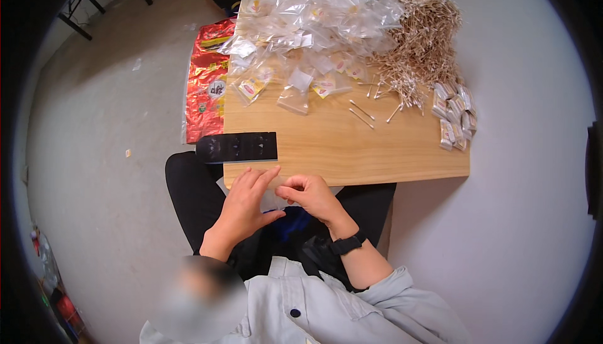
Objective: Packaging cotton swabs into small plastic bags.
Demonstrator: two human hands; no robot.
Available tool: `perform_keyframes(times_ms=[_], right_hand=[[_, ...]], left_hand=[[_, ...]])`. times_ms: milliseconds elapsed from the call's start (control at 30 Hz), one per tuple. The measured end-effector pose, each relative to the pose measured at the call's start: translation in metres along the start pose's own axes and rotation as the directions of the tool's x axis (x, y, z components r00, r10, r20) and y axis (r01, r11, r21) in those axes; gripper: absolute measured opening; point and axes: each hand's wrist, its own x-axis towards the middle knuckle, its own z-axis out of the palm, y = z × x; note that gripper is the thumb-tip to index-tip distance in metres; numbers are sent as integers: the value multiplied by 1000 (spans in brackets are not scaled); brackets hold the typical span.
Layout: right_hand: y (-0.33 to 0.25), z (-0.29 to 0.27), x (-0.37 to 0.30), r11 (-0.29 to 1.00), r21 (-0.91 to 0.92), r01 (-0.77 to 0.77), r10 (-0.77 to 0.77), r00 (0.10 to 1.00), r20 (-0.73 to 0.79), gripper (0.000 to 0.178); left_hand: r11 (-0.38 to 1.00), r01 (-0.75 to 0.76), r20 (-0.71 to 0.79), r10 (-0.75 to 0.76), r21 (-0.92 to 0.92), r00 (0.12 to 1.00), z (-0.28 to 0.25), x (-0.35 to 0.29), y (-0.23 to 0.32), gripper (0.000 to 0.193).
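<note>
Both hands at the near edge of the bench (352, 149), working a small clear bag (271, 201) held between them, half over the lap. Left hand (244, 209) fingers spread flat against the bag; right hand (312, 194) fingers curled in, pinching its edge. My read: keep the left flat as a backstop and let the right work the edge, low over the bench so nothing drops.

Just beyond the left fingers: black flat device (237, 147). Further out from both hands: loose cotton swabs (362, 114), a heap of clear bags (311, 23), a swab pile (421, 36), filled packets (455, 116) well to the right. Nothing blocks the hands.
</note>
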Motion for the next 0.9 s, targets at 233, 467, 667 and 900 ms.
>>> perform_keyframes(times_ms=[233,467,667,900], right_hand=[[-1,-2,1,994,101,-31,23,997,75,22],[2,-6,-2,988,154,-13,-18,979,202,17],[8,-4,-1,996,88,8,-19,992,126,13],[10,0,-3,1000,26,5,-6,999,34,16]], left_hand=[[1000,-24,-64,25,17,998,1,-3,-11,82],[997,18,1,-18,-69,1000,4,-5,-18,83],[999,5,-25,-6,-50,1000,5,-5,-12,83],[1000,-11,-62,13,25,998,7,-7,-10,82]])
